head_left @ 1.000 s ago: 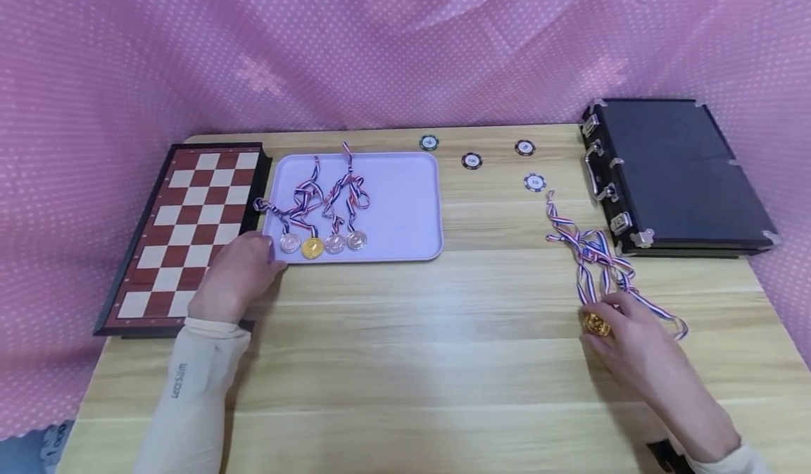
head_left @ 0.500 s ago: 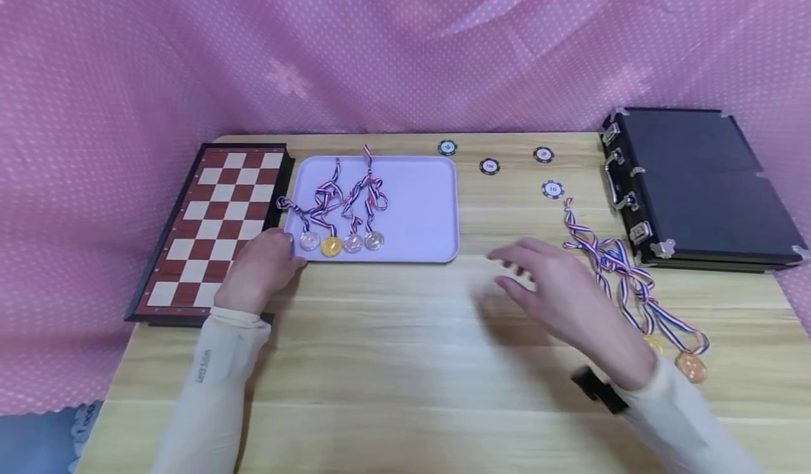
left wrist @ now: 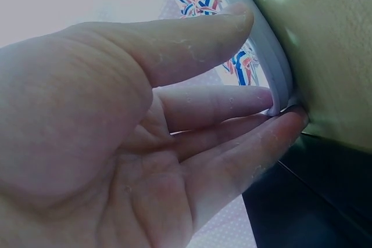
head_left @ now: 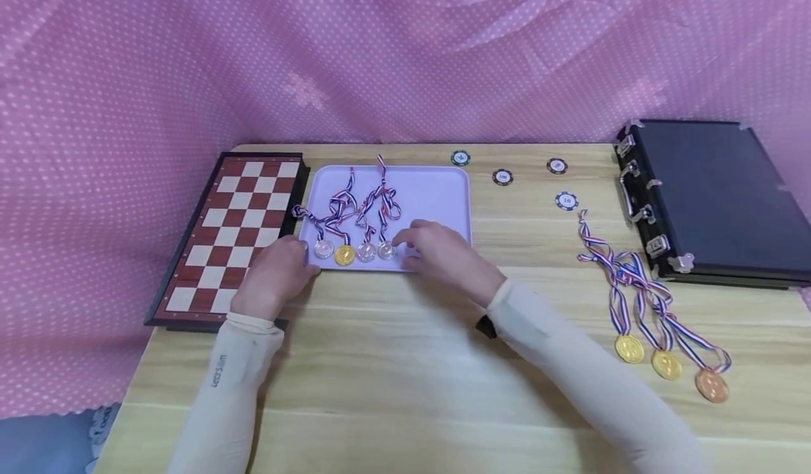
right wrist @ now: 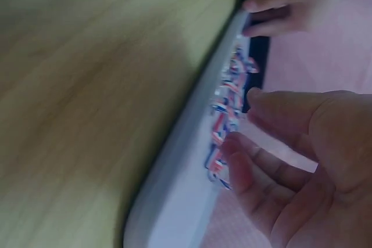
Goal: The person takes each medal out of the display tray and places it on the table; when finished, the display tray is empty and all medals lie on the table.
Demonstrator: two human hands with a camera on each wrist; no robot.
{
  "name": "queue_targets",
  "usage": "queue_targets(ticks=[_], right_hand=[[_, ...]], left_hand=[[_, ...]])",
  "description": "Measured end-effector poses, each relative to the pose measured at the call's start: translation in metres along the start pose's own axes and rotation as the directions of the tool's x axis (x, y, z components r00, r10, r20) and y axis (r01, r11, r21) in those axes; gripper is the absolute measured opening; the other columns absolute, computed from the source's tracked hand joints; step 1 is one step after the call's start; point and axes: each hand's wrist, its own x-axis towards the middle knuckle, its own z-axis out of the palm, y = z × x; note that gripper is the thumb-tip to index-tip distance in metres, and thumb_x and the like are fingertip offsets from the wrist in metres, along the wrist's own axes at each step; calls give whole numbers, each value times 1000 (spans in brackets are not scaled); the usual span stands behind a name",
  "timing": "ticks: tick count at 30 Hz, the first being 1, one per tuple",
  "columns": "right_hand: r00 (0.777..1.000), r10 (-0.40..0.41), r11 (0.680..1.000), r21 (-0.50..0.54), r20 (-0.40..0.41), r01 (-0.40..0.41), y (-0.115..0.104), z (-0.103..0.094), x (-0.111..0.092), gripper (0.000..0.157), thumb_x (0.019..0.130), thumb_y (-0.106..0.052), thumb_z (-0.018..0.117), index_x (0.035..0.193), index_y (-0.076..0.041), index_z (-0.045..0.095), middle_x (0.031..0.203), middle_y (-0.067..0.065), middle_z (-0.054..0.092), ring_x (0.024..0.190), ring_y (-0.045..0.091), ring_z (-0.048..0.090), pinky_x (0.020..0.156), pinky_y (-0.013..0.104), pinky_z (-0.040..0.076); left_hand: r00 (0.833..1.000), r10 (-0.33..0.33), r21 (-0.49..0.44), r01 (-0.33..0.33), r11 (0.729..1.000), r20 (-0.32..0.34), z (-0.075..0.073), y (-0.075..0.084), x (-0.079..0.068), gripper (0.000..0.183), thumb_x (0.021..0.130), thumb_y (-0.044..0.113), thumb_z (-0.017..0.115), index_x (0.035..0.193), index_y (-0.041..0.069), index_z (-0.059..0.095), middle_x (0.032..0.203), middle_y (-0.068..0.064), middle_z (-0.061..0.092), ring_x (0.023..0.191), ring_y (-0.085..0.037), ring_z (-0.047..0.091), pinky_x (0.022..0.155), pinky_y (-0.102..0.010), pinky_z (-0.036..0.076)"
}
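Note:
My left hand [head_left: 277, 271] holds the front left corner of the lilac tray [head_left: 437, 186], thumb at the front edge and fingers at the side; the left wrist view shows the fingertips right at the rim [left wrist: 278, 79]. On the tray lie a gold medal [head_left: 345, 255] and several silver medals in a row along the front, their striped ribbons [head_left: 370, 205] stretching back. Over the tray's front right part is my right hand [head_left: 446, 257], fingertips close beside the rightmost silver medal [head_left: 386, 250]. Thumb and fingers stand apart in the right wrist view, with nothing between them.
A chessboard [head_left: 243, 237] lies left of the tray. Several poker chips [head_left: 503, 177] sit behind and to its right. On the right are a black case [head_left: 728, 199], two gold medals [head_left: 630, 348] and a bronze medal [head_left: 712, 385] with tangled ribbons [head_left: 624, 271].
My right hand has left the gold medal at the right and moved left to the tray. My left hand has stayed at the tray's corner. The head view has shifted slightly.

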Motion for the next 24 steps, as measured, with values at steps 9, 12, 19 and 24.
queue_targets(ticks=[9, 12, 19, 24], right_hand=[[996, -79, 989, -118, 47, 85, -3, 24, 37, 35, 87, -22, 73, 122, -18, 68, 107, 4, 61, 93, 16, 56, 83, 30, 51], [994, -103, 983, -147, 36, 108, -2, 25, 39, 31, 87, -19, 72, 117, -13, 70, 105, 6, 61, 91, 17, 56, 82, 28, 51], [998, -65, 989, -133, 14, 67, -2, 26, 38, 24, 88, -12, 68, 112, -8, 69, 105, 11, 63, 89, 18, 60, 83, 27, 53], [1000, -13, 992, -125, 22, 16, -2, 23, 36, 29, 86, -17, 71, 114, -12, 65, 104, 9, 60, 88, 17, 57, 83, 29, 52]], left_hand=[[1000, -27, -12, 27, 1000, 11, -1, 1, 0, 38, 91, 22, 66, 116, -7, 63, 101, -17, 59, 81, -27, 55, 70, -36, 46], [1000, -16, -4, 16, 1000, -2, 0, 3, 0, 38, 91, 22, 67, 116, -7, 63, 101, -17, 59, 80, -27, 55, 71, -37, 47], [999, -33, -19, 34, 999, 7, -1, 4, 1, 39, 93, 23, 64, 118, -6, 62, 102, -18, 59, 81, -27, 55, 70, -36, 47], [999, -31, -15, 31, 999, 8, -1, 2, 0, 39, 93, 23, 65, 118, -6, 62, 102, -18, 59, 80, -27, 55, 69, -35, 46]])
